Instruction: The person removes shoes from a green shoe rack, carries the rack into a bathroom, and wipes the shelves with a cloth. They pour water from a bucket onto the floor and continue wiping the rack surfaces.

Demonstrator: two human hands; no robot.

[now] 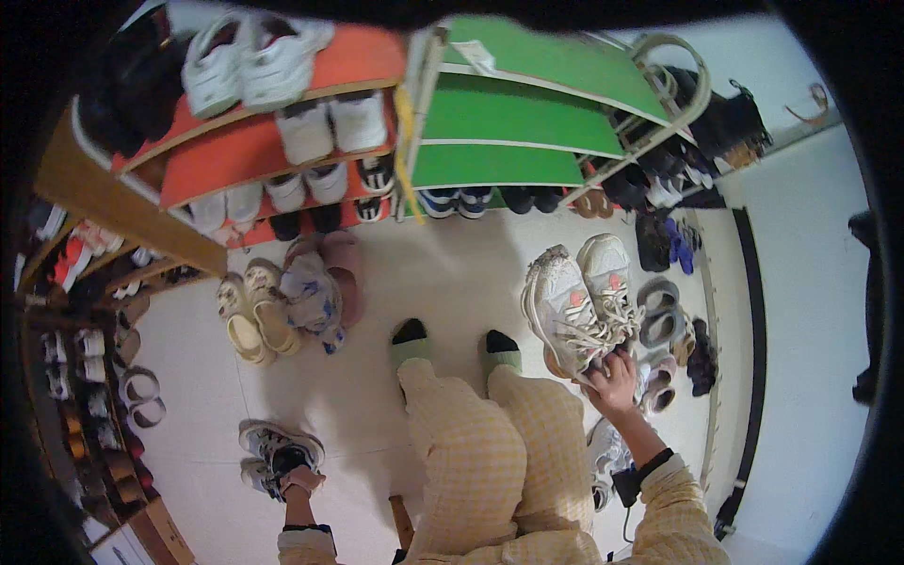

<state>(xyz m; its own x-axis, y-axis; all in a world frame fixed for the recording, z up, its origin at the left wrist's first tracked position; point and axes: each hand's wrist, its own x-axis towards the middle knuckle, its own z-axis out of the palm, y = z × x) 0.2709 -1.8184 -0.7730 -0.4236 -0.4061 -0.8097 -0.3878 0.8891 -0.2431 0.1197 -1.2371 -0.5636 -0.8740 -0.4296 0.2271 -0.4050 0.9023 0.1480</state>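
My right hand (pixel 616 379) grips a pair of cream lace-up sneakers (pixel 565 304) by the heels, with their toes pointing away from me. Brown dirt or debris shows on the toe of the left one. Low at the left, my left hand (pixel 304 480) is closed around the heel end of a pair of grey and black sneakers (pixel 272 441). Whether that pair rests on the floor, I cannot tell. Between the two pairs are my feet in green and black socks and my legs in checked trousers.
Ahead stand shoe racks with red shelves (pixel 353 60) and green shelves (pixel 515 116). Cream clogs (pixel 258 318), pink slippers (pixel 344 272) and a patterned cloth bundle (pixel 311 293) lie at the left. Grey slippers (pixel 660 311) and more shoes line the right wall. A wooden shoe shelf (pixel 127 212) is at far left.
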